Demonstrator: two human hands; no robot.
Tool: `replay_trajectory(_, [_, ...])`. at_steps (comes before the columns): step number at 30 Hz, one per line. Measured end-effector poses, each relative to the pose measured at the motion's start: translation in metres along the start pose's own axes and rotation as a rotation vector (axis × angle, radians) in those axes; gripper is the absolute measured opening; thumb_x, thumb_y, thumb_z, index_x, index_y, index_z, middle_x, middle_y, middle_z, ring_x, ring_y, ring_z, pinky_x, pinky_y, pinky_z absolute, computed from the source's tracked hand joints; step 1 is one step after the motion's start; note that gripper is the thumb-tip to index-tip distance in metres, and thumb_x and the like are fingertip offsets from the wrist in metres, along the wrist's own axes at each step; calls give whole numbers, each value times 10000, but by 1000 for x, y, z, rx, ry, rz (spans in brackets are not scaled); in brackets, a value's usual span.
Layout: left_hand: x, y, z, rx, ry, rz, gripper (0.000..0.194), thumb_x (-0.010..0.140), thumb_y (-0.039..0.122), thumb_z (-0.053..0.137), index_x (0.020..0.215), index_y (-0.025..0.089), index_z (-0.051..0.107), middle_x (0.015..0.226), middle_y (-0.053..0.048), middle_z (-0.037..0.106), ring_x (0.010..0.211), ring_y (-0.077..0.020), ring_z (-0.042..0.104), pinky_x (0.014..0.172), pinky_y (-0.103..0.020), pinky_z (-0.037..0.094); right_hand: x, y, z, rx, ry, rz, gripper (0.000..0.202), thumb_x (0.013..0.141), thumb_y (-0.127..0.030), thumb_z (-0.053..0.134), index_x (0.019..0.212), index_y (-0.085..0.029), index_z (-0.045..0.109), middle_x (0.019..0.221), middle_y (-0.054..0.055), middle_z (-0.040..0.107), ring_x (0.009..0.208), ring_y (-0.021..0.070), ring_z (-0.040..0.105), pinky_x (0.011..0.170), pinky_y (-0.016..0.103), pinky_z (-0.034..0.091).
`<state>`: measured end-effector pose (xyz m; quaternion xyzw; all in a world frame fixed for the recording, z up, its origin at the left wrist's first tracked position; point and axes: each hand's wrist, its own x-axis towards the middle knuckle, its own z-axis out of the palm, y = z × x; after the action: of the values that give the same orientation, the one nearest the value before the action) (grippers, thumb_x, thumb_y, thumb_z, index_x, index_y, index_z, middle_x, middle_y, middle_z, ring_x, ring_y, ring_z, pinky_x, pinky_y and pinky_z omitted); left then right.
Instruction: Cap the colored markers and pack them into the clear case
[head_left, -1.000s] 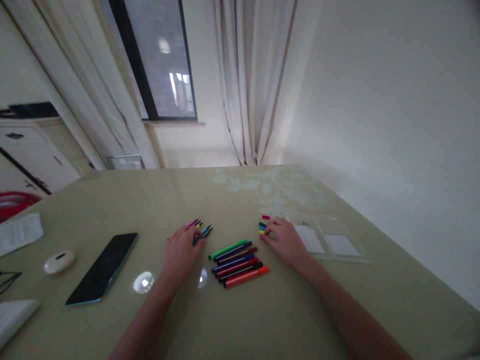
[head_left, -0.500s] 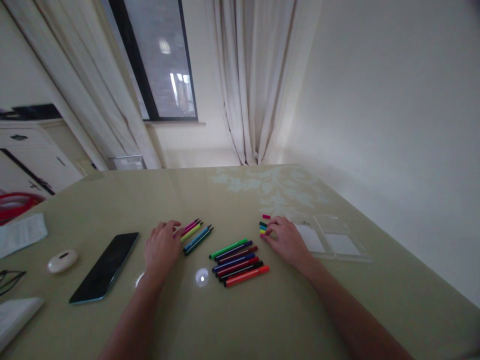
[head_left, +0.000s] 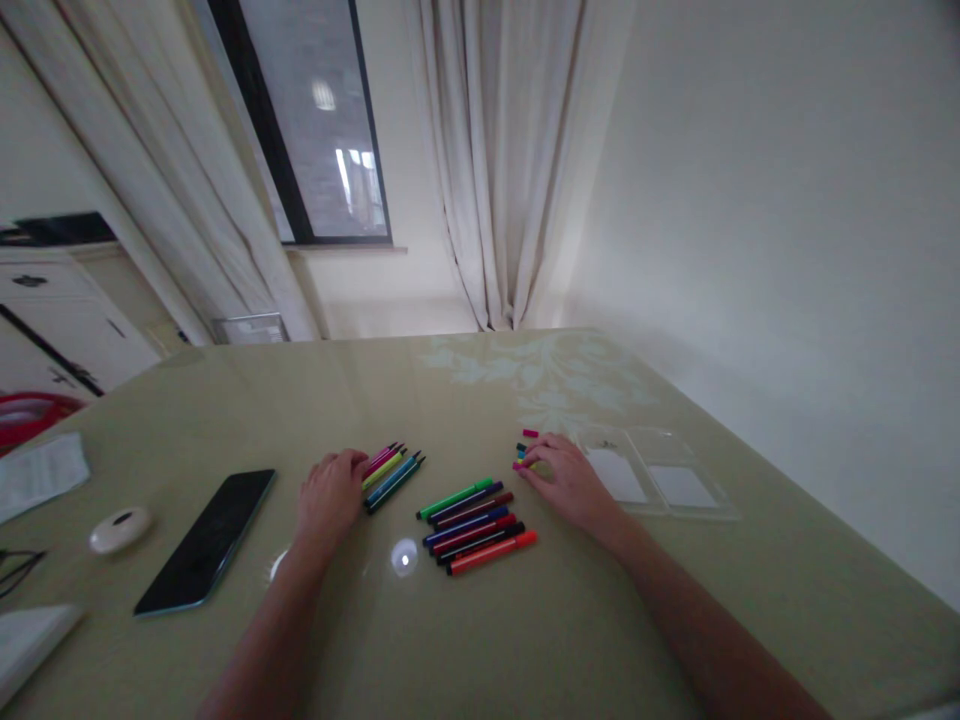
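Seven capped pens (head_left: 469, 527) lay in a slanted row on the table (head_left: 480, 650), between the hands. The left hand (head_left: 330, 497), fingers bent, was at the near end of several uncapped pens (head_left: 384, 468); I could not tell whether it gripped one. The right hand (head_left: 564, 480) curled over a few small caps (head_left: 517, 465), a pink one at its fingertips, though whether pinched was unclear. Just right of it lay a clear case (head_left: 643, 470), spread flat.

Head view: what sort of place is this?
Probably a room in a home: long curtains by a window, a white cabinet at far left, and a table with loose pens.
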<state>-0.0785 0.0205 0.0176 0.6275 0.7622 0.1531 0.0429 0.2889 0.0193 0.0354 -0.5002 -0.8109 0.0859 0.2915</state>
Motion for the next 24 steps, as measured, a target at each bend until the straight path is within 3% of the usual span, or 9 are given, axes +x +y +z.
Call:
replay_trajectory(4, [0, 3, 2, -15, -8, 19, 435, 1031, 329, 339, 1125, 170, 732, 1080, -155, 710, 1091, -310, 651, 961, -418, 487, -1, -4, -1, 110, 46, -7, 107, 957, -311, 672, 935, -221, 725, 1059, 85, 755, 1102, 264, 681, 986, 425, 513])
replay_trajectory(7, [-5, 15, 1, 12, 53, 32, 422, 1044, 326, 317, 1116, 166, 701, 1124, -164, 688, 1068, -310, 643, 916, -414, 492, -1, -9, -2, 206, 19, 32, 152, 981, -341, 625, 991, -225, 723, 1014, 75, 778, 980, 245, 721, 881, 384, 548])
replay_trajectory(10, [-12, 29, 1, 27, 72, 122, 358, 1053, 319, 332, 1100, 194, 664, 1115, -141, 705, 1050, -304, 637, 907, -424, 479, -1, -15, -2, 291, -19, 74, 185, 994, -365, 598, 1029, -225, 715, 967, 63, 790, 846, 222, 737, 769, 344, 555])
replay_trajectory(13, [-16, 36, 5, 1, 62, 179, 327, 1052, 319, 356, 1126, 199, 651, 1129, -136, 711, 1078, -312, 630, 928, -444, 474, -2, -18, -1, 322, -14, 65, 195, 997, -384, 599, 1034, -233, 717, 962, 63, 794, 829, 222, 737, 767, 347, 556])
replay_trajectory(17, [-13, 30, 9, -65, 72, 192, 381, 1052, 292, 322, 1085, 158, 677, 1080, -146, 703, 1025, -297, 640, 944, -424, 486, -3, -19, 0, 319, -6, 59, 199, 1000, -394, 602, 1046, -241, 720, 969, 58, 794, 861, 227, 743, 784, 350, 558])
replay_trajectory(22, [-7, 21, 15, -129, 71, 182, 389, 972, 122, 339, 1151, 107, 684, 1141, -176, 691, 1065, -291, 649, 975, -419, 494, -4, -19, 0, 301, -16, 56, 185, 1005, -371, 598, 1050, -237, 716, 971, 55, 793, 882, 227, 744, 805, 352, 555])
replay_trajectory(24, [-6, 20, 15, -139, 73, 189, 369, 970, 142, 370, 1124, 120, 704, 1138, -168, 687, 1063, -286, 652, 988, -416, 496, -4, -20, 0, 305, -16, 56, 185, 1005, -373, 600, 1049, -239, 719, 973, 53, 794, 884, 225, 744, 814, 352, 558])
